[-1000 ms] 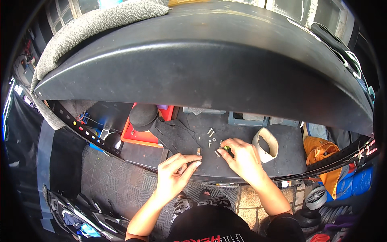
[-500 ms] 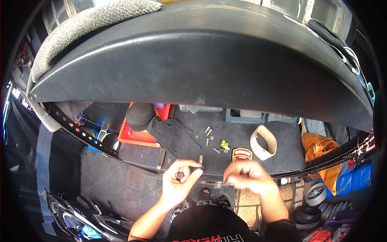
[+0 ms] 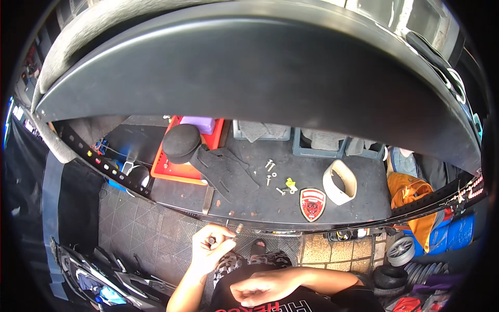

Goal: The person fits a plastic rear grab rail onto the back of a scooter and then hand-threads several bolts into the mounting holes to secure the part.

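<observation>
Pinching brownish cylinder [image 3: 239, 229] in left grip [image 3: 208, 247], enclosing dark round-ended piece [image 3: 211, 241] too, beside near edge of table [image 3: 275, 208]. Cannot tell state of right grip [image 3: 260, 287], bent before dark shirt [image 3: 223, 291] at four o'clock from left. Facing, from left grip: black fabric piece [image 3: 223, 169] at twelve o'clock, loose bolts [image 3: 270, 165] at one, shield-shaped badge [image 3: 312, 204] and cream ring [image 3: 332, 191] at two.

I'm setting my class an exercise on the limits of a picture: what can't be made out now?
Head view: whether the right hand holds anything; the hand itself covers its palm.
Head view: the exact kind of small brownish part at the fingertips of the left hand; too small.
Head view: the far ends of the grey-blue bins; the black overhang hides them.
</observation>
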The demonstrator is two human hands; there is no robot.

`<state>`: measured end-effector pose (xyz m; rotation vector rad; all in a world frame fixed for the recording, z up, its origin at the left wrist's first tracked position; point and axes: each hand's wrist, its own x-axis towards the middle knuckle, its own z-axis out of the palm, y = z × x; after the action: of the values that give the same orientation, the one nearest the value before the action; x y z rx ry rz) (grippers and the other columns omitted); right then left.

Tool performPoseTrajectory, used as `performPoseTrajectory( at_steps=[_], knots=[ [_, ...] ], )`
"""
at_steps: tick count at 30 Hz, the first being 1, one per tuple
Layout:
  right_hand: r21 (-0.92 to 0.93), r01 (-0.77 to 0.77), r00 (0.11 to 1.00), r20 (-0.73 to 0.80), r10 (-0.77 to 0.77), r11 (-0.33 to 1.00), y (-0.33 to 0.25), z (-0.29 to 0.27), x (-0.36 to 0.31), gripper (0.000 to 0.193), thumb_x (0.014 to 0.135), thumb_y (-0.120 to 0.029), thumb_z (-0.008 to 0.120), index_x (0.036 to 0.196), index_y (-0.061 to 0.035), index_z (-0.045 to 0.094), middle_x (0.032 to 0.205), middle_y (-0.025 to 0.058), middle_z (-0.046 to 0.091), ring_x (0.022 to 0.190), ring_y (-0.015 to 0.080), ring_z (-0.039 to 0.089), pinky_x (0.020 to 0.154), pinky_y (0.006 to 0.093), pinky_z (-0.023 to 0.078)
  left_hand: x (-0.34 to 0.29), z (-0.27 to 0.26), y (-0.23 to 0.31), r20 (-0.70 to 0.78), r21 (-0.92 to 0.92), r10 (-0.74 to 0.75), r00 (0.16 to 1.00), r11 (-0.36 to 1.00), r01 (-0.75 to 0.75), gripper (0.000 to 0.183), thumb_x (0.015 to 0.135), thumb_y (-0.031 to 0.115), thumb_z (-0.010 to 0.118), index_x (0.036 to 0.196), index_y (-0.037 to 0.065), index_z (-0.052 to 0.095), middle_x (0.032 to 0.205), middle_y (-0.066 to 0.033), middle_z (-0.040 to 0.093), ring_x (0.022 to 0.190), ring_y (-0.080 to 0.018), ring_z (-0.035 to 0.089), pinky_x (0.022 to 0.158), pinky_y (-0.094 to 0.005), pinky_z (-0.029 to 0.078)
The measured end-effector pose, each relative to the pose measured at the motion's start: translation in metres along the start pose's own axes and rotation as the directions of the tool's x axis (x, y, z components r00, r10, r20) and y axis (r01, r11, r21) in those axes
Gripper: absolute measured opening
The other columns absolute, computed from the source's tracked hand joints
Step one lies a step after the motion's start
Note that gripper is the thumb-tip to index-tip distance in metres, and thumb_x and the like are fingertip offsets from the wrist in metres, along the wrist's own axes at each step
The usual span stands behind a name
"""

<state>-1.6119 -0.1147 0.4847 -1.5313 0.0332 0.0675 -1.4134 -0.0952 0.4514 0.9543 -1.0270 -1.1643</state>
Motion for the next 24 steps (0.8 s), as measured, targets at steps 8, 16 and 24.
performPoseTrajectory(
  at_steps=[8,16,24],
  knots=[
    [0.070,0.047,0.980,0.190,-0.060,0.996,-0.013,-0.008,0.053,0.026,0.105,-0.033,0.053,0.102,-0.0077,0.052,0.074,0.0008,0.054,0.065,0.0139,0.049,0.062,0.0350,0.041,-0.038,-0.072,0.008,-0.171,0.023,0.094,0.981,0.996,-0.092,0.021,0.080,0.003,0.079,0.095,0.003,0.063,0.068,0.0039,0.047,0.058,-0.0043,0.037,0.053,-0.0229,0.034],
    [0.773,-0.302,0.911,0.062,0.408,0.557,0.011,0.012,0.166,0.015,0.107,-0.024,0.049,0.108,-0.0104,0.057,0.069,-0.0083,0.033,0.056,0.0009,0.027,0.046,0.0179,0.020,-0.098,-0.159,0.073,-0.099,-0.884,0.042,0.994,0.455,-0.107,0.035,0.090,0.011,0.076,0.104,0.016,0.045,0.095,0.0036,0.044,0.070,-0.0076,0.034,0.051,-0.0189,0.029],
    [0.932,-0.229,0.898,0.091,0.431,0.282,0.028,0.043,0.365,0.018,0.105,-0.017,0.050,0.104,-0.0009,0.056,0.066,-0.0034,0.036,0.054,0.0050,0.032,0.042,0.0187,0.026,-0.207,-0.262,0.076,-0.511,-0.609,0.030,0.859,0.693,-0.386,0.021,0.093,0.011,0.072,0.110,0.007,0.060,0.086,0.0033,0.048,0.070,-0.0056,0.039,0.057,-0.0211,0.032]
  ],
)
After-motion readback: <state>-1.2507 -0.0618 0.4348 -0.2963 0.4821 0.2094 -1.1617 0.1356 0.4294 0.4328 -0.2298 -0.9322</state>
